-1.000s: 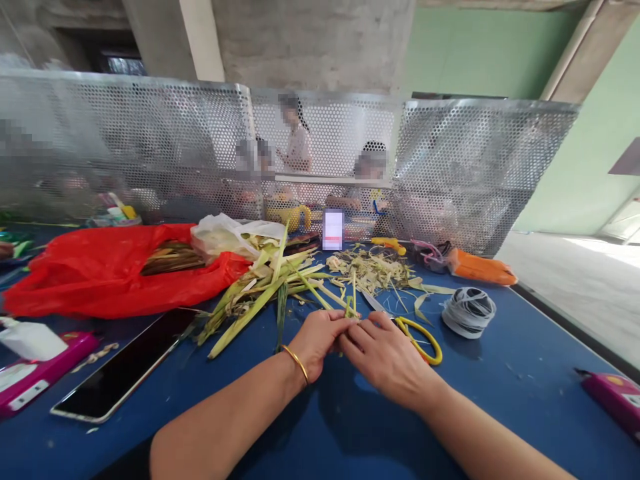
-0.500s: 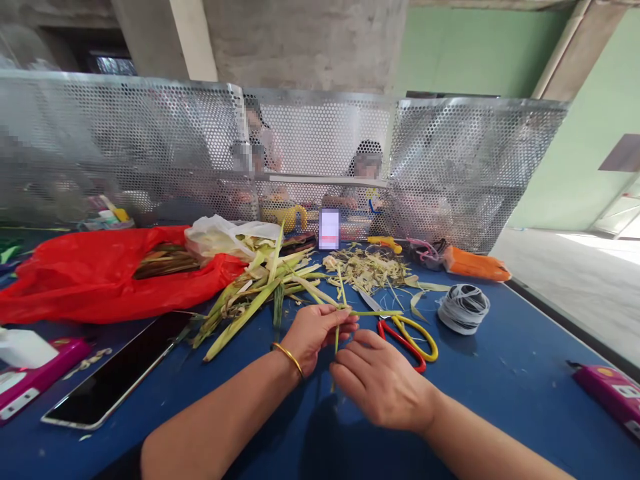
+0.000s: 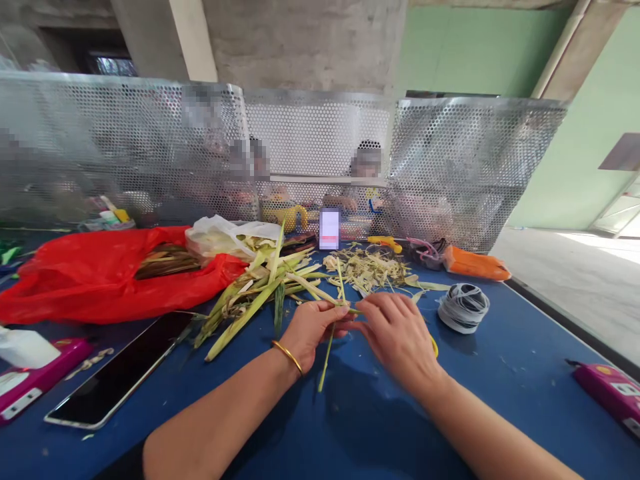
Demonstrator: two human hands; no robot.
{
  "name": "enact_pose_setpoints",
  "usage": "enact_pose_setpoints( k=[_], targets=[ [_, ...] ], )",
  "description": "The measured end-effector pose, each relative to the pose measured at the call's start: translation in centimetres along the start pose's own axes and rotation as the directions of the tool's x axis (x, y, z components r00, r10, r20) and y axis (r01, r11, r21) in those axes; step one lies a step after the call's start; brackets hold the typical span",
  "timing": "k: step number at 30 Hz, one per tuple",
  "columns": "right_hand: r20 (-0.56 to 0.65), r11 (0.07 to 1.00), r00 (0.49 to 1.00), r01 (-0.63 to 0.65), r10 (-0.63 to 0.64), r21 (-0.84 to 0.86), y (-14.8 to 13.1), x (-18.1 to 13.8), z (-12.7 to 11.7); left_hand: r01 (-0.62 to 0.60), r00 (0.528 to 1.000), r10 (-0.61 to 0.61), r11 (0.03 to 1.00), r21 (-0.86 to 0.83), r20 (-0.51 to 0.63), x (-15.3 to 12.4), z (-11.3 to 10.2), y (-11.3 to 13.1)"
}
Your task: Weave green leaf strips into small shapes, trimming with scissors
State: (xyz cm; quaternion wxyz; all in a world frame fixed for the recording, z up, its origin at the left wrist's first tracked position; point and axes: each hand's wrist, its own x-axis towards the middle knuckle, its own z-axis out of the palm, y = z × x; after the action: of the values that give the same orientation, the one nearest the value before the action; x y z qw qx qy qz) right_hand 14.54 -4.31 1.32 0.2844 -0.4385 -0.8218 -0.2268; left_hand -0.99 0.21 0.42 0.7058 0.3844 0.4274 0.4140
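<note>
My left hand, with a gold bangle at the wrist, is closed around thin green leaf strips; one strip hangs down toward me over the blue table. My right hand meets it from the right, fingers pinched on the same strips at their crossing point. Under my right hand lie scissors with yellow handles, mostly hidden. A pile of long green leaves lies just behind my left hand.
A red plastic bag and a white bag sit at the left. A phone and pink cases lie on the table. Leaf scraps, a grey band roll, an orange tool and a perforated metal screen with people behind it.
My right hand has moved up and to the right, covering the scissors, and now pinches the strips beside my left hand. A strip now hangs lower toward me.
</note>
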Motion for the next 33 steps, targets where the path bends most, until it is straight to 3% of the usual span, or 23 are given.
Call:
enact_pose_setpoints(
  k=[2,6,10,13,16,19,22,24,27,33],
  targets=[
    [0.098,0.992,0.991,-0.086,0.095,-0.092,0.7,0.1,0.1,0.008,1.000,-0.007,1.000,0.019,-0.011,-0.1,0.0,0.1],
    [0.217,0.994,0.971,-0.087,0.101,-0.072,0.8,-0.1,0.4,-0.032,0.999,0.033,0.995,0.092,-0.016,-0.1,0.0,0.0],
    [0.255,0.986,0.959,-0.146,0.120,0.085,0.2,-0.2,0.2,-0.092,0.995,0.096,0.974,0.209,-0.009,0.1,-0.1,0.0],
    [0.320,0.932,0.931,-0.260,0.172,0.255,0.3,-0.1,-0.2,-0.118,0.992,0.124,0.965,0.235,-0.009,0.2,-0.1,0.1],
    [0.461,0.775,0.847,-0.472,0.266,0.421,1.2,0.2,-0.3,-0.127,0.992,0.128,0.963,0.238,0.011,0.3,-0.4,0.3],
    [0.609,0.428,0.728,-0.682,0.315,0.593,2.1,0.5,-0.2,-0.121,0.991,0.104,0.959,0.255,0.082,0.1,-0.6,0.5],
    [0.626,0.083,0.663,-0.711,0.411,0.698,2.5,0.6,0.2,-0.096,0.981,0.039,0.949,0.302,0.188,-0.3,-0.6,0.6],
    [0.615,-0.040,0.643,-0.676,0.456,0.736,2.2,0.6,0.5,-0.080,0.968,-0.010,0.934,0.347,0.249,-0.6,-0.4,0.5],
    [0.604,-0.096,0.621,-0.654,0.499,0.751,1.5,0.4,1.1,-0.068,0.956,-0.057,0.912,0.404,0.289,-0.9,0.0,0.3],
    [0.519,0.008,0.577,-0.673,0.631,0.739,0.8,0.1,2.5,-0.040,0.965,-0.074,0.907,0.419,0.253,-1.2,0.5,0.2]
  ],
)
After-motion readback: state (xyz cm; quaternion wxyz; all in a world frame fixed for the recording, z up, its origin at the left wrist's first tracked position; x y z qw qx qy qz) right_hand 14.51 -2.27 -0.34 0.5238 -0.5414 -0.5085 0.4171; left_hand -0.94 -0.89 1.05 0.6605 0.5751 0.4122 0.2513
